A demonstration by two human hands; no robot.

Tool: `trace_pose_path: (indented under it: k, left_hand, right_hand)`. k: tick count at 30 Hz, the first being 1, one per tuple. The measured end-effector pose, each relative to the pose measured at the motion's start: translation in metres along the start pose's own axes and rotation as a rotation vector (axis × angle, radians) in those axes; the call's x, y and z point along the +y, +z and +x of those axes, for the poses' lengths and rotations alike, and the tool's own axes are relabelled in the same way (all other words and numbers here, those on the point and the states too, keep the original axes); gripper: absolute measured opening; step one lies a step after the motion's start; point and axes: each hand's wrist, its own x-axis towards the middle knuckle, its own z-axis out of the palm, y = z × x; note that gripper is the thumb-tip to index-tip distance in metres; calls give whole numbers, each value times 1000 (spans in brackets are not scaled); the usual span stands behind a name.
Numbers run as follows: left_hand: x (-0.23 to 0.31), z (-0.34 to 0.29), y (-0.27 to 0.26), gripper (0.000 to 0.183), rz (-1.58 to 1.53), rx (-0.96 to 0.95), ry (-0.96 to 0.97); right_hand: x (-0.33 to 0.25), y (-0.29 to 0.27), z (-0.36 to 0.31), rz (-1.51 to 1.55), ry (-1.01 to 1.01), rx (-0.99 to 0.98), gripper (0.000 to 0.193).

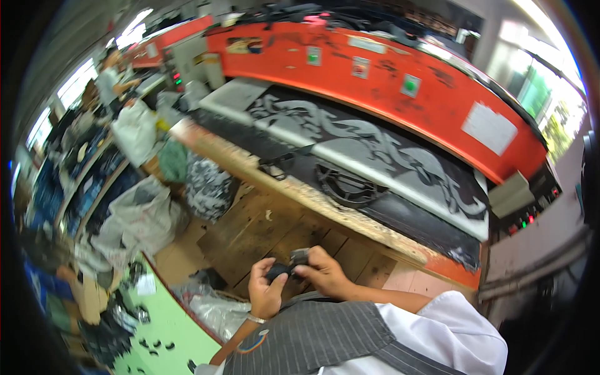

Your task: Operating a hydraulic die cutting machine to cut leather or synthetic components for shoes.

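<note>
My left hand [265,292] is closed in a pinch on a small rounded black piece [276,271]. Close beside it, my right hand [325,272] grips a small dark piece with a greyish, squarish top [300,255]; its exact kind is too small to make out. The two pieces nearly meet between my fingertips, in front of my striped grey apron [312,337]. Ahead lies a long machine bed with a black sheet [437,222], on which curling grey strips [369,134] are spread. A round black openwork piece [350,185] rests near the bed's front edge.
A red machine housing [387,69] rises behind the bed, and a wooden rail [300,197] runs along its front. White bags [144,215] and a camouflage bundle [208,187] stand left. A green table [162,322] with small black pieces is near left. Another person [109,81] stands far left.
</note>
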Motion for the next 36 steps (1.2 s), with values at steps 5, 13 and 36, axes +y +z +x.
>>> trace_pose_path:
  k: [5, 13, 36]
  left_hand:
    - [-28, -37, -76, 34, -440, 457, -91]
    - [-128, -204, -246, 24, -211, 1485, -183]
    - [-64, 278, -382, 50, 709, 482, -96]
  right_hand:
    - [16, -61, 11, -586, 34, 302, 27]
    - [64, -314, -82, -1397, 45, 301, 34]
    - [105, -351, 177, -933, 650, 560, 44]
